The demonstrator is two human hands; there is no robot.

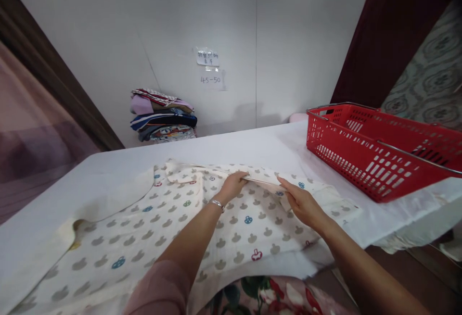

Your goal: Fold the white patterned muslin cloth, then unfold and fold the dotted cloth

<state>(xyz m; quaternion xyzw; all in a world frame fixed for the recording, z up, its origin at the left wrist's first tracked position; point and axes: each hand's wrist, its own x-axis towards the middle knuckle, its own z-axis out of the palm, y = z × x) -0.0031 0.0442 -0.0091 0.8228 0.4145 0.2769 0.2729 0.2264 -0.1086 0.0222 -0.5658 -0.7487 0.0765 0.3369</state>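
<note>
A cream cloth (231, 223) printed with grey, blue, red and green mushroom-like shapes lies spread over the white table, and part of it is folded over along the far side. My left hand (233, 186), with a silver bracelet at the wrist, pinches the raised folded edge near the middle. To its right, my right hand (301, 202) grips the same edge between thumb and fingers. The edge runs taut between both hands, slightly lifted. Some of the right hand's fingers are hidden by the cloth and the hand itself.
A red plastic basket (364, 161) with metal handles stands on the table (231, 146) at the right. Folded clothes (164, 115) are stacked at the back left. Paper labels (211, 80) hang on the wall, one reading 45-50. A curtain (46, 65) hangs on the left.
</note>
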